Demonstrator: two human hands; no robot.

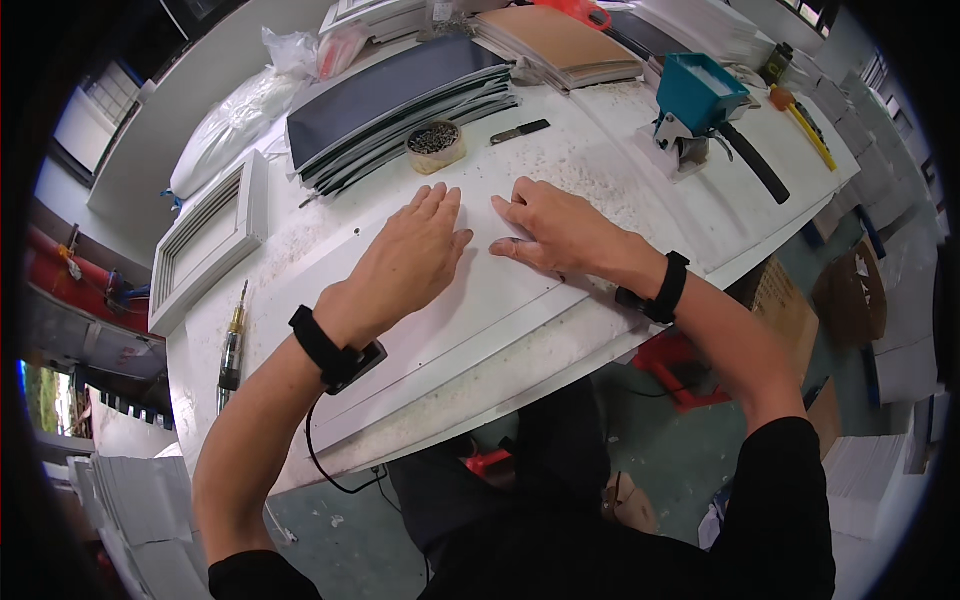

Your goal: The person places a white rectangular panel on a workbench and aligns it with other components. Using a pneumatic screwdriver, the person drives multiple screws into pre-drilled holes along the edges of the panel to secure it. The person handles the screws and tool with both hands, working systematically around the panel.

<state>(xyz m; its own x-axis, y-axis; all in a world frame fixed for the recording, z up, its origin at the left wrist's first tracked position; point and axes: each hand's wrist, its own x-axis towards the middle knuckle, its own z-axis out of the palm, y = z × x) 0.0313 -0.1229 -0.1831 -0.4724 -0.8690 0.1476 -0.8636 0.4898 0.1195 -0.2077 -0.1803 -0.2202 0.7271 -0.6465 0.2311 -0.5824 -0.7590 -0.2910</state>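
My left hand (415, 245) lies palm down on a flat white panel (440, 315), its fingers stretched out together and the thumb held a little apart. Close by on the right, my right hand (560, 228) rests over the same panel. Its index finger is bent and its thumb reaches out, with a gap between them and nothing visible in it. Small dark spots, perhaps holes or screws, show on the panel near both hands. Beyond the hands stand a round tub (440, 161) full of small screws and a flat dark-handled tool (520, 132).
A pen-shaped power screwdriver (231, 355) lies left of the panel, below a white frame (255, 215). Dark grey panels (400, 90) are stacked behind, beside brown boards (560, 42). A teal hopper device (698, 88) with a black handle stands right, near a yellow tool (815, 138).
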